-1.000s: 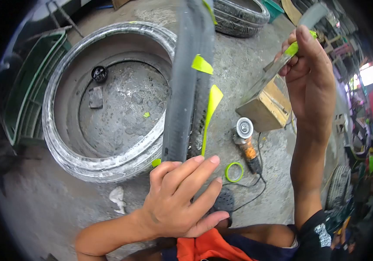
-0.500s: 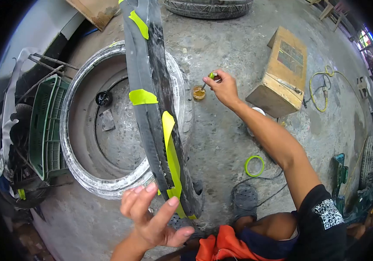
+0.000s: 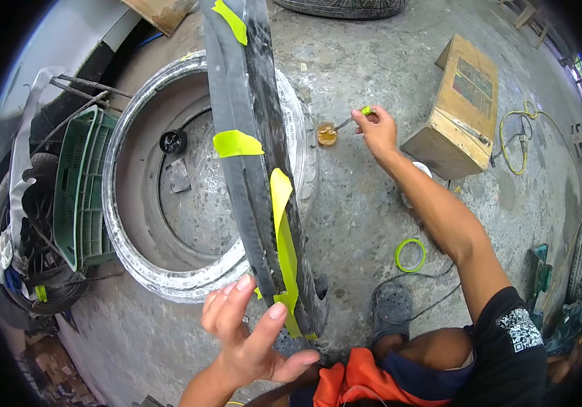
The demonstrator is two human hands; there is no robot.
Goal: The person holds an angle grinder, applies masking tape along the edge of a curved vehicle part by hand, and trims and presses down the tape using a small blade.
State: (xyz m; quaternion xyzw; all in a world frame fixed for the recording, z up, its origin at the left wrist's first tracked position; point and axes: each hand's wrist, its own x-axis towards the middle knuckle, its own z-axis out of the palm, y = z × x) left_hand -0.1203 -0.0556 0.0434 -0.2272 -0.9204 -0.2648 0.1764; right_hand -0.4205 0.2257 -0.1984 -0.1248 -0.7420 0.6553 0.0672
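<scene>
A: ok so what was the right grip [image 3: 378, 134] doing?

B: Pinched closed round a thin tool [image 3: 345, 124], tip in or over an amber jar [image 3: 327, 136], couldn't tell which. Jar sat about 2 o'clock from the middle of the long grey strip [image 3: 250, 183].

A: and the left grip [image 3: 243, 342]?

B: Fingers loosely spread, empty, around the strip's 6 o'clock. Couldn't tell if it touched.

A: other stuff?

B: Green tape roll [image 3: 397, 256] at 4 o'clock, whitened tire [image 3: 111, 190] at 9, partly covered by the strip.
</scene>
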